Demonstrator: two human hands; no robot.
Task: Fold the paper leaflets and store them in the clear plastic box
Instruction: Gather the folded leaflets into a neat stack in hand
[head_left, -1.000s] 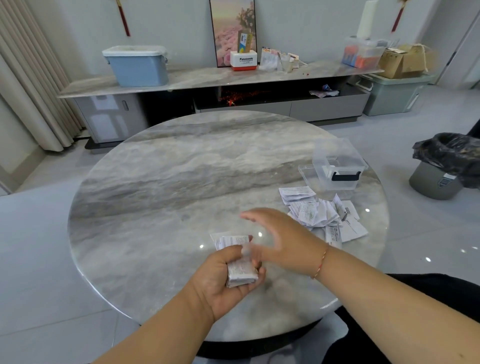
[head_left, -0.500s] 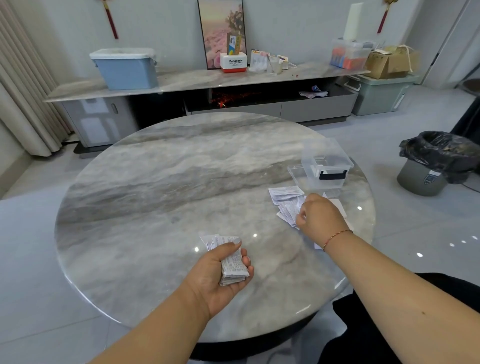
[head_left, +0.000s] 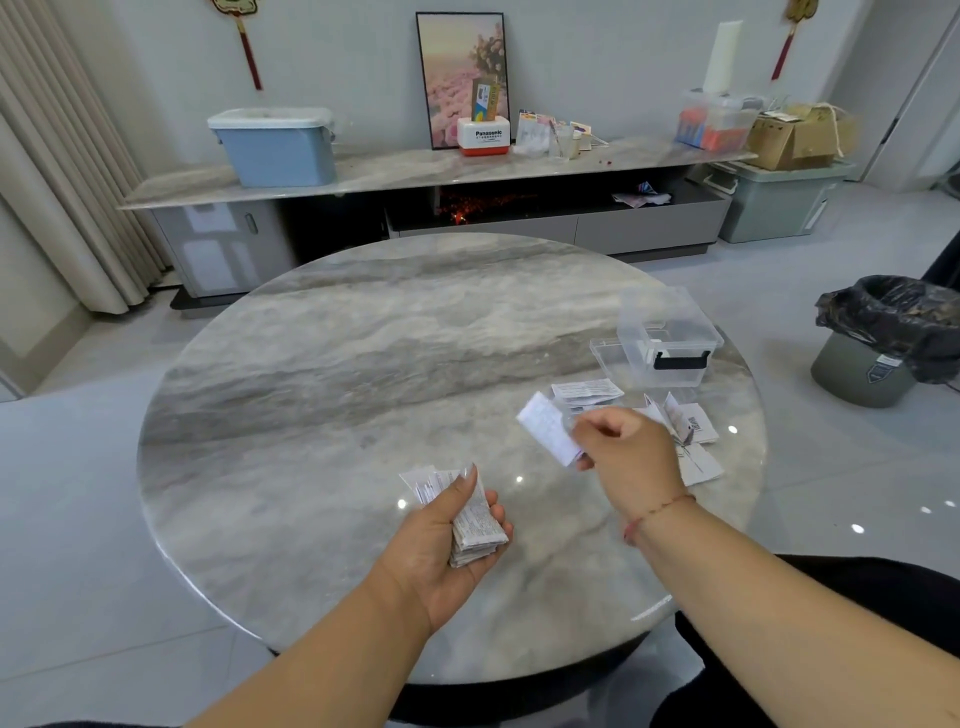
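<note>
My left hand (head_left: 447, 540) grips a stack of folded paper leaflets (head_left: 470, 519) above the near part of the round marble table (head_left: 337, 364). To its right, my right hand (head_left: 628, 452) pinches one folded white leaflet (head_left: 548, 436), lifted off the table. Behind that hand lies a loose pile of leaflets (head_left: 680, 431), some folded, some spread. The clear plastic box (head_left: 670, 338) with a black latch stands at the table's right side, its clear lid (head_left: 605, 353) lying beside it.
A bin with a black bag (head_left: 883, 343) stands on the floor at the right. Behind the table runs a long low cabinet (head_left: 415, 171) carrying a blue tub, a picture and boxes. Curtains hang at the left.
My right hand went from beside the left hand to the leaflet pile, picked up one leaflet and now brings it back leftward. The left hand keeps its stack.
</note>
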